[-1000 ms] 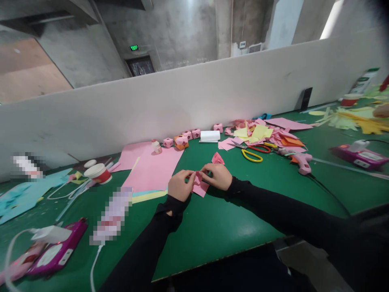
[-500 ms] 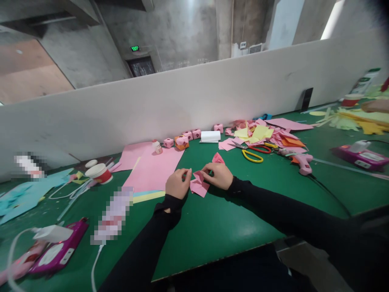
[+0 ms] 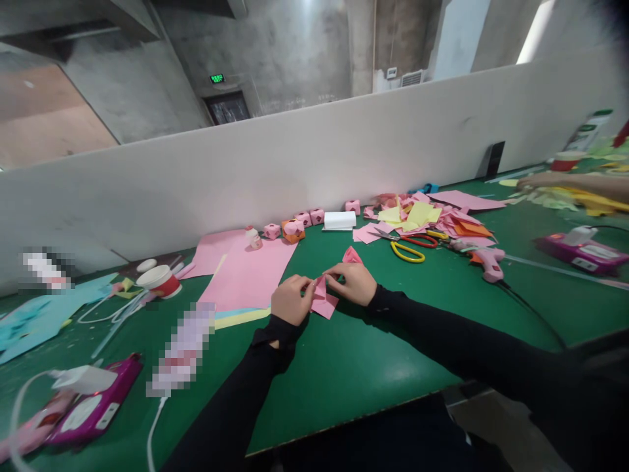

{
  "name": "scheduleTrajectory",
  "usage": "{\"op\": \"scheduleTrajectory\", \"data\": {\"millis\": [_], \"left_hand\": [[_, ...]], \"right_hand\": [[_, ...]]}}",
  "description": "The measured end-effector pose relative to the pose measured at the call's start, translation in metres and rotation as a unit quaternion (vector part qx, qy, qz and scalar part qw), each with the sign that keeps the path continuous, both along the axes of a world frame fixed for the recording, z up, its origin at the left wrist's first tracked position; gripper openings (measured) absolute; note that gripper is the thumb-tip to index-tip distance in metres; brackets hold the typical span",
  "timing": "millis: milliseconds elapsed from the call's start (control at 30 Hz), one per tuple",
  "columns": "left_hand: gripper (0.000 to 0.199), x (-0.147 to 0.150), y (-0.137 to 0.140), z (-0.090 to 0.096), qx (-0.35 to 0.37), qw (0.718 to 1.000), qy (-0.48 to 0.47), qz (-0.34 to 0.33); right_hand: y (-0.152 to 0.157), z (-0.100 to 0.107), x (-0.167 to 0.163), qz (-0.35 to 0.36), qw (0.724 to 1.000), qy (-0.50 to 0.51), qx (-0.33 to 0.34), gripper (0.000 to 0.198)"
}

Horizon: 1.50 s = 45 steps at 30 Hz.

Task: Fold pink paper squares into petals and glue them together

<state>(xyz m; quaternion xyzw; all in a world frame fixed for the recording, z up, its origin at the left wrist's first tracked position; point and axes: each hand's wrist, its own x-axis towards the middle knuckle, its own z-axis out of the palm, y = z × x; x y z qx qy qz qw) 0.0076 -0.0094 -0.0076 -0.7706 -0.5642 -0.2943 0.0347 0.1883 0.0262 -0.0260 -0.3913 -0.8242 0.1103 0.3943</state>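
A piece of folded pink paper (image 3: 325,305) is held between my two hands, just above the green table (image 3: 363,367). My left hand (image 3: 293,299) pinches its left edge between thumb and fingertips. From the other side, my right hand (image 3: 354,284) grips its upper part, fingers pressed together. Beyond the right hand's fingers lies another folded pink paper piece (image 3: 351,255), partly hidden by that hand. Large pink sheets (image 3: 250,275) lie beside my left hand.
Several pink paper cubes (image 3: 317,216) line the white partition (image 3: 295,151). Scissors (image 3: 407,251), paper scraps (image 3: 422,215) and a pink glue gun (image 3: 489,259) are to the right. A paper cup (image 3: 161,282) and magenta device (image 3: 101,400) stand left. Another person's arm (image 3: 565,182) reaches in at right.
My left hand has moved right and taken the edge of the folded pink paper. My right hand stays nearly still. At far right, the other person's arm has reached further left.
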Motion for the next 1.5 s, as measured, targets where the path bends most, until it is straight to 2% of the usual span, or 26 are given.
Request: {"op": "scheduleTrajectory", "data": {"millis": [133, 300, 500, 667, 800, 1033, 1300, 1500], "left_hand": [[0.023, -0.002, 0.001, 0.000, -0.003, 1.000, -0.024, 0.014], [0.022, 0.000, 0.000, 0.000, -0.014, 0.999, -0.034, 0.001], [0.023, 0.003, -0.002, 0.001, -0.017, 0.999, -0.026, -0.004], [0.024, 0.003, -0.003, 0.003, -0.019, 1.000, -0.024, 0.001], [0.024, 0.002, -0.004, 0.004, -0.025, 0.999, -0.021, 0.007], [0.026, 0.001, -0.003, 0.005, -0.043, 0.999, -0.021, 0.004], [0.026, 0.001, -0.004, 0.006, -0.045, 0.999, -0.015, 0.002], [0.025, 0.003, -0.005, 0.006, -0.047, 0.999, -0.015, -0.001]], "right_hand": [[0.002, 0.000, 0.002, -0.010, 0.999, 0.029, -0.026, 0.018], [-0.003, 0.003, -0.001, 0.033, 0.991, 0.095, -0.091, 0.021], [-0.004, 0.005, -0.003, 0.025, 0.990, 0.105, -0.095, 0.016], [-0.005, 0.011, 0.004, 0.002, 0.994, 0.081, -0.068, 0.014], [0.001, 0.016, 0.025, -0.041, 0.997, 0.062, -0.018, 0.017], [0.018, 0.014, 0.059, -0.016, 0.996, -0.072, 0.054, 0.017], [0.028, 0.012, 0.064, -0.079, 0.976, -0.172, 0.106, 0.016], [0.033, 0.004, 0.060, -0.129, 0.964, -0.209, 0.101, 0.010]]}}
